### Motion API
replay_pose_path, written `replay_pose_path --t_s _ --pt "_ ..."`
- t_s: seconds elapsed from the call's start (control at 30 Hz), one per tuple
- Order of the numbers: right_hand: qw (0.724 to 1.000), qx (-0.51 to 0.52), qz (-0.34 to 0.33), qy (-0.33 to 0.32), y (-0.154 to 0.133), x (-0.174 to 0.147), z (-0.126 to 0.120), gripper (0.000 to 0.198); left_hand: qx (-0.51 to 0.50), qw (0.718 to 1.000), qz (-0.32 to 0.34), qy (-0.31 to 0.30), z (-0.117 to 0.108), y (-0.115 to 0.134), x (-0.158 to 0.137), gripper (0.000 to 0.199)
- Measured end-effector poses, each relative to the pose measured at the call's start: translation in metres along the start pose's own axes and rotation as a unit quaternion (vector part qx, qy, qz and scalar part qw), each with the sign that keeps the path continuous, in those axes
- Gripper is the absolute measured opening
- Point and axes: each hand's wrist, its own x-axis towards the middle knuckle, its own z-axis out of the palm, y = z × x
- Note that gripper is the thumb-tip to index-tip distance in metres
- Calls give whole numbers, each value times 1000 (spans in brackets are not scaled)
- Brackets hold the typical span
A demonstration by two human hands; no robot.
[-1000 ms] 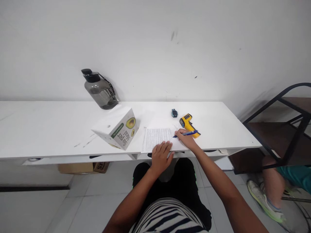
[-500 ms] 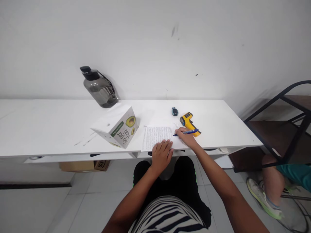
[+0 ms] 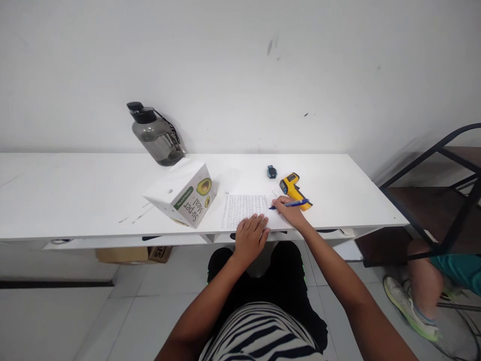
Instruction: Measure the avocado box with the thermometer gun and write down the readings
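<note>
A sheet of paper covered in rows of handwriting lies at the desk's front edge. My left hand rests flat on its lower part, fingers stretched out and holding nothing. Between the fingers of my right hand is a blue pen, its tip at the right end of the written rows. Just beyond that hand lies a yellow and black infrared thermometer, and a small dark watch sits further back.
On the white desk to the left stand a Su-per Meal box and a grey water bottle near the wall. A cardboard box is on the floor below. At right are a black-framed shelf and another person's leg.
The view has shifted slightly. Both hands keep nearly the same places on the paper, and the pen stays in my right hand.
</note>
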Motion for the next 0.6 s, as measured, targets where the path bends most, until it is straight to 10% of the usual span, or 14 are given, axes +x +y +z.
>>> replay_pose_path --t_s 0.6 --pt "998 50 -27 9 5 0 0 35 -5 1000 -21 -6 0 3 -1 32"
